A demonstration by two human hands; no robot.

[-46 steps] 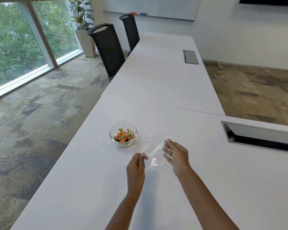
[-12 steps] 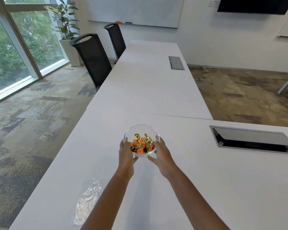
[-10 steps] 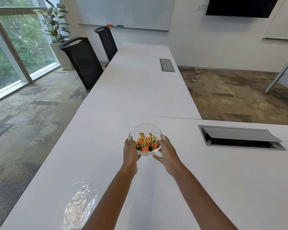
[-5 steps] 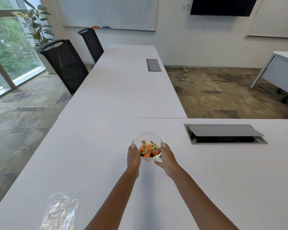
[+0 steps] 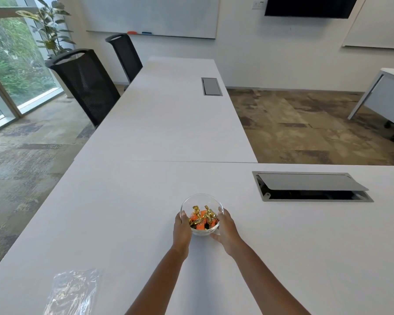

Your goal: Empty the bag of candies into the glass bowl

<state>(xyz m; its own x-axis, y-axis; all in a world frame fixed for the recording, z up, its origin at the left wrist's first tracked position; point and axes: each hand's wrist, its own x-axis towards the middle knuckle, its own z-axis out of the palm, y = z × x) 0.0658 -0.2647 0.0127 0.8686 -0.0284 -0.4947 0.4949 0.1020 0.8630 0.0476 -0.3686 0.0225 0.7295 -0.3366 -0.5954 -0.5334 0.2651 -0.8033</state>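
A small glass bowl (image 5: 201, 200) sits on the white table (image 5: 127, 212) straight ahead of me. Gold and orange wrapped candies (image 5: 201, 218) fill its bottom. My left hand (image 5: 182, 228) cups the bowl's left side and my right hand (image 5: 225, 229) cups its right side, so both grip it. The clear plastic bag (image 5: 72, 291) lies flat and crumpled near the table's front left corner, with no candy showing inside it.
An open cable hatch (image 5: 309, 186) is set into the table to the right of the bowl. A second, closed hatch (image 5: 211, 86) lies farther back. Two black mesh chairs (image 5: 87, 83) stand along the table's left side, and another desk (image 5: 382, 98) stands at the far right.
Earlier both hands held the clear bag beside the bowl; the bag now lies at the front left. Over the last second both hands stay on the bowl while my view swings right.
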